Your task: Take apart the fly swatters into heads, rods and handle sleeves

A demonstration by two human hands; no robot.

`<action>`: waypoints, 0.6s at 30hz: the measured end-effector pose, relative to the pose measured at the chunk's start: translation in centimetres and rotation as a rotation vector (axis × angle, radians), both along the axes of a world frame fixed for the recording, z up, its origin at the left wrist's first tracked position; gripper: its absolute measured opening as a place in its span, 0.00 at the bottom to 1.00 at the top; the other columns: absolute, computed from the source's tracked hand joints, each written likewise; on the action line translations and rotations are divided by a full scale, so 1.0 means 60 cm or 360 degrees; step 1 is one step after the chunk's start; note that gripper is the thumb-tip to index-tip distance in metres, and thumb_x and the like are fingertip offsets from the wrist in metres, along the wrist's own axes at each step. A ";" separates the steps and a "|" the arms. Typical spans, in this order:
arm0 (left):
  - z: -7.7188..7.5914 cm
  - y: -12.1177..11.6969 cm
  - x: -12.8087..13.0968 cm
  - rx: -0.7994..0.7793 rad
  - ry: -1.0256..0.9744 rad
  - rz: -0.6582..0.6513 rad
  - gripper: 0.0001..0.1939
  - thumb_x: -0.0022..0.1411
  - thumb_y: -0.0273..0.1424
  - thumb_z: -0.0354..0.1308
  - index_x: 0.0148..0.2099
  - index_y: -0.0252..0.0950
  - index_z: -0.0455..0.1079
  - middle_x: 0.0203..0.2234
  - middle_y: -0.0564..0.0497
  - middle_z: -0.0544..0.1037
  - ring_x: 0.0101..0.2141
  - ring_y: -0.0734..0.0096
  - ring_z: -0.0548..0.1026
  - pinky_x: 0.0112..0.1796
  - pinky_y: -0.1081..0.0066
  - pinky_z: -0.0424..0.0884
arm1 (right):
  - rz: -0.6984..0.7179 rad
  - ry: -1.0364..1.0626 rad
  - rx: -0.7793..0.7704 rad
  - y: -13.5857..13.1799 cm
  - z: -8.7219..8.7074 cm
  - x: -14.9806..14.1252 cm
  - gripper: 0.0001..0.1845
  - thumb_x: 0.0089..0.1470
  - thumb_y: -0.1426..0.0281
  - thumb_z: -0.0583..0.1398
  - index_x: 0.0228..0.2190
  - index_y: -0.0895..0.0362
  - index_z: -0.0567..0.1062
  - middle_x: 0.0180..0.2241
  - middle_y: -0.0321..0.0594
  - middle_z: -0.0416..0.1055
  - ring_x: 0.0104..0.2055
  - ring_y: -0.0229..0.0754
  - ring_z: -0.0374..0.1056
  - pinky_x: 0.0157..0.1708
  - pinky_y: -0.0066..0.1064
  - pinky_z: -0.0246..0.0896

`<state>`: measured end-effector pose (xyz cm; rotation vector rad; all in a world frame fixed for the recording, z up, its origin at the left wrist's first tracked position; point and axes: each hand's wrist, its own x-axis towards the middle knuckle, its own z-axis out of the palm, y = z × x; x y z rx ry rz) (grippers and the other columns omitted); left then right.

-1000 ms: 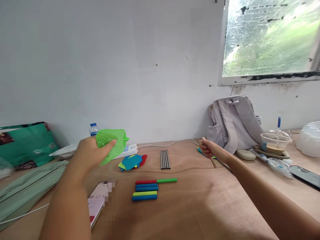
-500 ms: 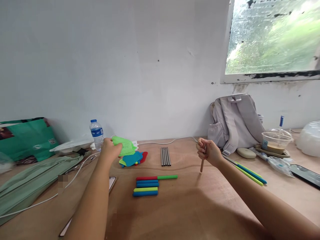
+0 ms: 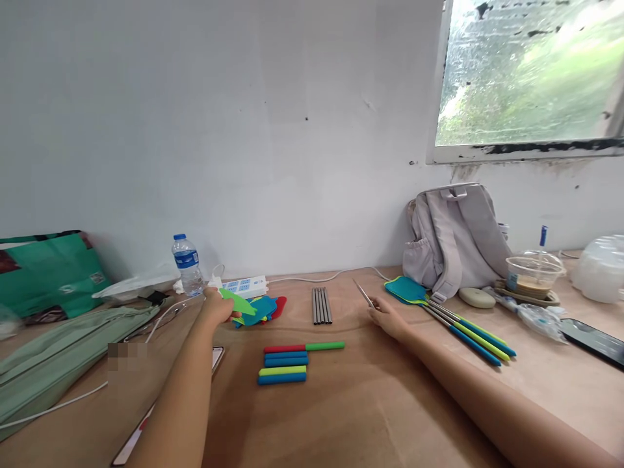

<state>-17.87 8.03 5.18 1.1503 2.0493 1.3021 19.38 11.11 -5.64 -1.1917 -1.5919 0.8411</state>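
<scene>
While a green bag (image 3: pixel 49 273) and water bottle (image 3: pixel 188 263) stand far left by the wall, the left hand (image 3: pixel 217 307) pinches the green swatter head (image 3: pixel 238 303), lower than a second ago, over the pile of heads (image 3: pixel 260 310). Metal rods (image 3: pixel 321 305) and coloured sleeves (image 3: pixel 287 364) lie mid-table, bare wood nearer. The right hand (image 3: pixel 385 317), fingers closed on a thin metal rod (image 3: pixel 363 294), has moved left. Assembled swatters (image 3: pixel 453 318) lie right, near the backpack (image 3: pixel 453 237), cup (image 3: pixel 533 276) and phone (image 3: pixel 592 339).
</scene>
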 end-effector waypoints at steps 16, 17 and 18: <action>-0.006 0.005 0.078 -0.0139 0.0787 -0.0647 0.13 0.50 0.32 0.53 0.40 0.35 0.69 0.43 0.44 0.74 0.46 0.59 0.71 0.44 0.69 0.64 | -0.0211 -0.0631 0.0108 0.037 0.003 -0.109 0.18 0.43 0.82 0.51 0.39 0.64 0.70 0.42 0.53 0.66 0.44 0.46 0.64 0.46 0.35 0.56; -0.013 0.004 0.093 -0.0127 0.0817 -0.0753 0.13 0.50 0.32 0.53 0.39 0.36 0.69 0.43 0.45 0.75 0.45 0.60 0.71 0.45 0.69 0.63 | -0.0194 -0.0649 0.0113 0.038 0.004 -0.112 0.17 0.44 0.81 0.51 0.38 0.64 0.70 0.40 0.52 0.67 0.42 0.46 0.65 0.44 0.35 0.57; -0.022 0.003 0.108 -0.0120 0.0844 -0.0852 0.13 0.50 0.33 0.53 0.39 0.37 0.70 0.43 0.46 0.75 0.45 0.60 0.71 0.45 0.69 0.63 | -0.0174 -0.0664 0.0122 0.038 0.006 -0.114 0.17 0.44 0.81 0.51 0.37 0.64 0.70 0.38 0.51 0.69 0.41 0.45 0.66 0.43 0.34 0.58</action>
